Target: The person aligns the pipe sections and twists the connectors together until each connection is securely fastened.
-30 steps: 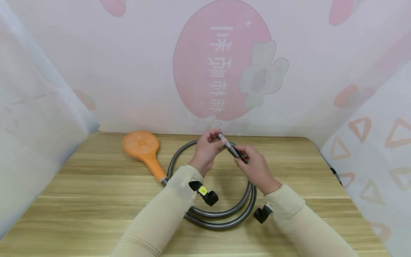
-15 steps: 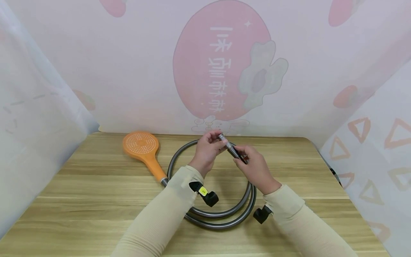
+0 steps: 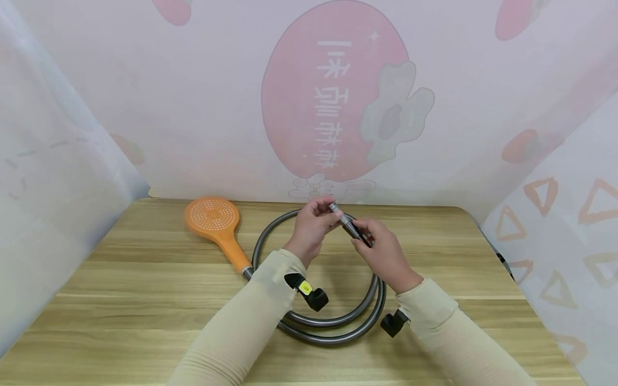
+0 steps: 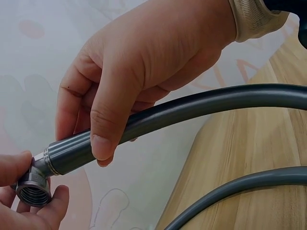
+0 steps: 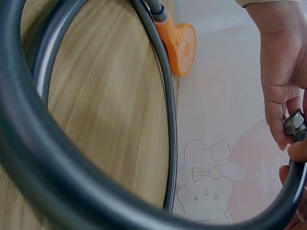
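Observation:
My left hand (image 3: 309, 229) pinches a metal connector (image 4: 34, 184) at the end of a dark grey shower hose (image 3: 338, 339). In the left wrist view the connector is bent, and its threaded opening faces the camera. My right hand (image 3: 383, 252) grips the hose right behind it, thumb and fingers on the smooth collar (image 4: 72, 152). Both hands hold this end raised over the far part of the table. The hose's other end runs to an orange shower head (image 3: 212, 219), which lies face up to the left of my left hand.
The hose lies in loose loops on the wooden table (image 3: 145, 321) beneath my hands. Just beyond the table's back edge stands a pale printed curtain (image 3: 217, 107), with more curtain at both sides. A black wrist camera (image 3: 316, 298) sticks out from my left sleeve.

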A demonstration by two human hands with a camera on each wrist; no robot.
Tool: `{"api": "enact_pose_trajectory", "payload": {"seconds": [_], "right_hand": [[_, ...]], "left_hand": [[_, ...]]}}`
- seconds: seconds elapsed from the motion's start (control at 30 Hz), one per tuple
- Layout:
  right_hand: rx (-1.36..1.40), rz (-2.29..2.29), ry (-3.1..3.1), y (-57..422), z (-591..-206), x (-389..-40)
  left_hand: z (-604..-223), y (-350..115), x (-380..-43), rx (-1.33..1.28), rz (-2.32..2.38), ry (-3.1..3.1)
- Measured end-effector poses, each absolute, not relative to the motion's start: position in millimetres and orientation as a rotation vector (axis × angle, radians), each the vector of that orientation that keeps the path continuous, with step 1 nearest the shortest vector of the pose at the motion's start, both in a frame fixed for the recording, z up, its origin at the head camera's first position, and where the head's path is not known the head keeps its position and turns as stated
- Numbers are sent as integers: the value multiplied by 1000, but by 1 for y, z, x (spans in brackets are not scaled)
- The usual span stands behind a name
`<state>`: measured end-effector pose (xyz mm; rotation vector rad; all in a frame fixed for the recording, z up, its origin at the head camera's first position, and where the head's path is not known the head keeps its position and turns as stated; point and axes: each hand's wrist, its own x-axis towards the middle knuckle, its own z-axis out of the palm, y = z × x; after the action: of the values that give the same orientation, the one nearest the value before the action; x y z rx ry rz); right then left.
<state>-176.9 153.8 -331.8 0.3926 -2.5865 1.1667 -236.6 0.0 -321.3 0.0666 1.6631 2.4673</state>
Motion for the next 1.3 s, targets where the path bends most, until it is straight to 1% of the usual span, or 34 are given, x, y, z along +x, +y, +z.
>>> {"api": "enact_pose_trajectory", "payload": {"seconds": [0.63, 1.3], "right_hand": [[408, 1220, -2532, 155, -336, -178], [367, 1239, -2557, 152, -339, -179]], "left_hand": [[-324, 0, -233, 86, 2473, 1643], [-327, 3, -233, 72, 2485, 1658]]}}
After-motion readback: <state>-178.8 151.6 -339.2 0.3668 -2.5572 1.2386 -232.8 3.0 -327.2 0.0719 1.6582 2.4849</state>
